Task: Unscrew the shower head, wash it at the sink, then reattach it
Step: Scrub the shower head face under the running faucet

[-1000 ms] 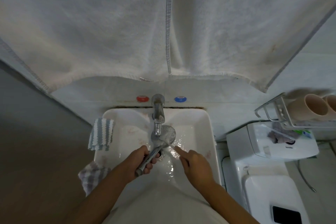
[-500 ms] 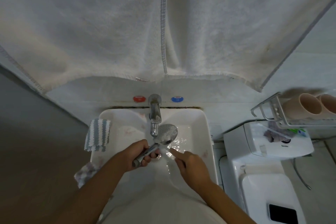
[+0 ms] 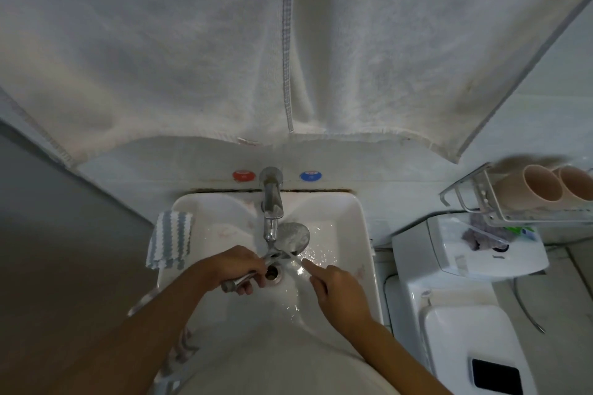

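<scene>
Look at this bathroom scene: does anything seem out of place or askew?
Only the shower head: detached, gripped by the left hand over the sink under the faucet. Nothing looks spilled or damaged.

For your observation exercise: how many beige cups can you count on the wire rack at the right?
2. One cup lies on its side in the wire rack; the second cup lies just right of it, cut off by the frame edge. More may lie out of view.

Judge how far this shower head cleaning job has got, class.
Done: the shower head is off its hose and at the sink. In hand: the left hand grips its handle under the tap, the right hand pointing a finger at it. Left: finishing the wash and reattaching.
</scene>
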Tool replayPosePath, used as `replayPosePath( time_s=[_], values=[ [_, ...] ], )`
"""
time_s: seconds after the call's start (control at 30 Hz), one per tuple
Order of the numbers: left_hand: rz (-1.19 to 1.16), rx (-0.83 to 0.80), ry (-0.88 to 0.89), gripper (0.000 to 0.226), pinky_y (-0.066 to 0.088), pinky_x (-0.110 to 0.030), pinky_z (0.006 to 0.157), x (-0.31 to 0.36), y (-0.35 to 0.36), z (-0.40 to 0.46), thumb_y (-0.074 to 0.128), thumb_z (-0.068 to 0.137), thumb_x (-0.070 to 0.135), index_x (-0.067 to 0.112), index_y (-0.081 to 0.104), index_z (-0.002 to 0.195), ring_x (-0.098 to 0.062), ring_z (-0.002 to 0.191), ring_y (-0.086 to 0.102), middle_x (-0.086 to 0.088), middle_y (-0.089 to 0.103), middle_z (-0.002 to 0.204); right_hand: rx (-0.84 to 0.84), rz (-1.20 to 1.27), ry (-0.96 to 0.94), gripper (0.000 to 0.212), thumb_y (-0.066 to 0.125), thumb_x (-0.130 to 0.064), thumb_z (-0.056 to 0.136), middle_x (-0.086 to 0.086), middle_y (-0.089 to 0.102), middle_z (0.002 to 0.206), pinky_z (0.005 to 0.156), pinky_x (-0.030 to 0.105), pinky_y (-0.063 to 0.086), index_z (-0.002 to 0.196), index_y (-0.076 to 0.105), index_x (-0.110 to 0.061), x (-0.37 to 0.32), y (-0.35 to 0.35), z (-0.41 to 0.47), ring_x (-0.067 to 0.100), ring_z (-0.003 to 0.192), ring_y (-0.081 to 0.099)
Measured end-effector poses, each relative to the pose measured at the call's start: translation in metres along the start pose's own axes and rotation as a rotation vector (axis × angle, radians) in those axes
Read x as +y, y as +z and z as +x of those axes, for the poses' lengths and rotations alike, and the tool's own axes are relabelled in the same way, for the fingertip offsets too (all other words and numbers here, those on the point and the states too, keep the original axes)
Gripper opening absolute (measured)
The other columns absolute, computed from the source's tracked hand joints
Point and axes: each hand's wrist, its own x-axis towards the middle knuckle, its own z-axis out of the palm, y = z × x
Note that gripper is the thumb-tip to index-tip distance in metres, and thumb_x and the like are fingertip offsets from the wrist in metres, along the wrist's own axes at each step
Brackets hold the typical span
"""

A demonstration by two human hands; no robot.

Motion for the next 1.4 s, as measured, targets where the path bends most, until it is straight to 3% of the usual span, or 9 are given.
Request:
replayPosePath(
  time_s=[0.1,0.2,0.3,0.4,0.6,1.03,1.17,1.3,1.4],
  values=[
    [0.112,0.032,0.035,0.019,0.049,-0.025,0.053,0.010,-0.006,-0.006,0.062,0.084,0.022,0.008,0.074,0.086,-0.017,0.060,0.063,-0.007,0.078,0.089,0.018,0.032,0.007,0.041,0.045,-0.028,0.100,-0.001,0.050,0.081,0.066,0.032,0.043,0.138,0.049,-0.044,-0.001,0.000,0.001,0.021,0.077,0.057],
    [0.237,0.055,0.039,0.016,0.045,-0.020,0.043,0.022,-0.011,-0.013,0.063,0.085,0.022,0.011,0.075,0.081,-0.011,0.047,0.059,0.002,0.075,0.067,0.051,0.047,-0.010,0.040,0.047,-0.027,0.099,-0.001,0.050,0.078,0.066,0.034,0.046,0.136,0.052,-0.042,-0.003,-0.002,0.000,0.021,0.074,0.057],
    [0.339,0.085,0.061,0.015,0.042,-0.021,0.042,0.031,-0.016,-0.016,0.067,0.078,0.025,0.013,0.075,0.075,-0.017,0.046,0.054,-0.010,0.070,0.063,0.102,0.075,-0.026,0.040,0.052,-0.024,0.097,-0.004,0.048,0.074,0.062,0.033,0.044,0.133,0.056,-0.040,-0.004,-0.003,-0.002,0.021,0.069,0.057],
    [0.379,0.125,0.121,0.013,0.042,-0.018,0.039,0.032,-0.021,-0.015,0.066,0.081,0.018,0.013,0.072,0.072,-0.010,0.040,0.054,-0.001,0.066,0.054,0.141,0.107,-0.043,0.039,0.054,-0.023,0.094,-0.006,0.045,0.070,0.057,0.032,0.045,0.131,0.059,-0.038,-0.003,-0.002,-0.003,0.018,0.062,0.055],
    [0.456,0.165,0.151,0.012,0.037,-0.018,0.034,0.032,-0.027,-0.010,0.067,0.081,0.020,0.010,0.071,0.075,-0.010,0.034,0.046,-0.008,0.058,0.054,0.107,0.093,-0.090,0.040,0.051,-0.027,0.094,-0.002,0.053,0.075,0.059,0.031,0.046,0.133,0.057,-0.036,-0.009,0.001,0.002,0.022,0.068,0.059],
    [0.435,0.203,0.149,0.012,0.034,-0.019,0.035,0.023,-0.026,-0.005,0.067,0.082,0.021,0.014,0.070,0.072,-0.012,0.031,0.040,-0.007,0.056,0.052,0.171,0.037,-0.019,0.041,0.055,-0.019,0.095,-0.002,0.048,0.072,0.053,0.028,0.041,0.133,0.057,-0.034,0.004,0.005,0.004,0.019,0.060,0.053],
    [0.416,0.211,0.152,0.015,0.033,-0.019,0.033,0.018,-0.025,-0.005,0.068,0.082,0.019,0.015,0.068,0.068,-0.012,0.030,0.040,-0.008,0.056,0.050,0.060,0.042,-0.088,0.042,0.049,-0.026,0.096,-0.005,0.045,0.076,0.059,0.030,0.041,0.135,0.055,-0.039,-0.003,0.006,0.001,0.024,0.070,0.059],
    [0.400,0.224,0.158,0.016,0.033,-0.019,0.033,0.013,-0.025,-0.005,0.067,0.080,0.018,0.017,0.068,0.065,-0.014,0.030,0.039,-0.010,0.056,0.051,0.182,0.019,-0.036,0.041,0.059,-0.018,0.092,-0.006,0.043,0.070,0.050,0.026,0.037,0.129,0.061,-0.034,0.002,0.007,0.005,0.014,0.056,0.048],
    [0.384,0.238,0.164,0.017,0.033,-0.019,0.035,0.009,-0.025,-0.004,0.068,0.077,0.018,0.019,0.067,0.061,-0.017,0.033,0.040,-0.012,0.057,0.051,0.098,0.034,-0.088,0.041,0.053,-0.023,0.094,-0.004,0.047,0.072,0.055,0.027,0.036,0.132,0.057,-0.039,-0.002,0.006,0.002,0.020,0.063,0.056]
  ],
)
